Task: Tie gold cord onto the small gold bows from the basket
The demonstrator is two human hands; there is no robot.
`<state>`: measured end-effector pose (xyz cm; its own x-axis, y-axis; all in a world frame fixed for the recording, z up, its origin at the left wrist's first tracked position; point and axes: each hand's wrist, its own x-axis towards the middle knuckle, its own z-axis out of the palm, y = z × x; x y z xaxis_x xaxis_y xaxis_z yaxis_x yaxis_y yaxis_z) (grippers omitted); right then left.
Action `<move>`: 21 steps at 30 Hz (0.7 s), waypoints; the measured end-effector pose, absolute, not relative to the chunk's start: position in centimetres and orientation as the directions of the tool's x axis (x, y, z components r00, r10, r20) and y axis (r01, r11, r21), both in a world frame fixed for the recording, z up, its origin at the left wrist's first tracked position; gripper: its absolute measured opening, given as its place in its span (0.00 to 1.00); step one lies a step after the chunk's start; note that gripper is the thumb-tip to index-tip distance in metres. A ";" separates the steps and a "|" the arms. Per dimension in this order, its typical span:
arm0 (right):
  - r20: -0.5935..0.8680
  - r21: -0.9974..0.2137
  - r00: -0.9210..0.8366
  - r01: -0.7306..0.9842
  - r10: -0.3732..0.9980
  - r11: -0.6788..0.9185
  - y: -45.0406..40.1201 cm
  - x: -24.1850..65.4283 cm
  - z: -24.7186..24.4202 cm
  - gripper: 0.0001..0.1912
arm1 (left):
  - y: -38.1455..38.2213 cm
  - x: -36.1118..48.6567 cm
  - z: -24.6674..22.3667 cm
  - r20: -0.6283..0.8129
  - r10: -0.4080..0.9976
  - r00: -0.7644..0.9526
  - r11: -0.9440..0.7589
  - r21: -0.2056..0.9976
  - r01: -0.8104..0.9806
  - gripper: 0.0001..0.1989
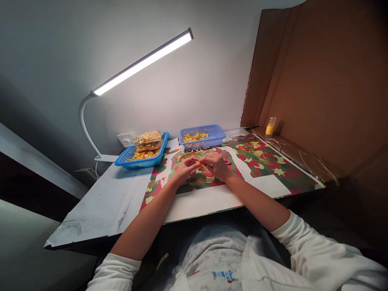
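My left hand [185, 169] and my right hand [216, 165] meet fingertip to fingertip over the red and green patterned sheet [209, 181]. Both are pinched closed around a small gold-coloured piece [201, 166], largely hidden by the fingers. Just behind them lies a bunch of thin gold sticks or wires [189, 155], with small dark beads near the basket's front. The blue-violet basket [202, 143] beyond holds gold pieces. More gold pieces and clear bags fill the bright blue basket [142, 162] at the left.
A lit lamp [142, 62] leans over the table [103, 202] from the left. Loose gold pieces [260, 153] lie right of my hands. A small jar with yellow contents [270, 126] stands by the cardboard [318, 89], near several pale wires.
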<state>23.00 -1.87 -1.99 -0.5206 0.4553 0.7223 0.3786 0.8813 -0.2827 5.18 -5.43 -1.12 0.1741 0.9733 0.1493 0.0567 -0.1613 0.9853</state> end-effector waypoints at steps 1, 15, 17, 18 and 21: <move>0.723 -0.278 -0.523 0.377 0.451 0.883 -1.8 23.0 -2.1 0.11 | -5.4 5.2 -1.1 0.146 0.971 0.187 -0.160 0.985 0.067 0.21; 0.759 -0.395 -0.370 0.393 0.536 0.830 -2.9 22.7 -1.5 0.04 | -4.6 5.3 -1.8 0.286 0.953 -0.100 -0.285 0.958 0.029 0.19; 0.733 -0.395 -0.393 0.418 0.555 0.818 -2.9 22.6 -1.6 0.04 | -4.6 5.3 -1.8 0.326 0.940 -0.100 -0.325 0.945 0.028 0.19; 0.724 -0.389 -0.399 0.438 0.563 0.810 -2.8 22.5 -1.6 0.05 | -4.7 5.4 -1.8 0.346 0.933 -0.095 -0.345 0.938 0.032 0.19; 0.703 -0.362 -0.394 0.519 0.593 0.774 -2.8 22.2 -1.9 0.05 | -4.9 5.6 -1.7 0.387 0.919 -0.071 -0.384 0.922 0.048 0.19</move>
<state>22.21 -2.83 -1.85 -0.3939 0.5925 0.7027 0.5191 0.7743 -0.3619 5.59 -4.91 -1.72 -0.0711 0.9193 0.3871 0.0481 -0.3845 0.9219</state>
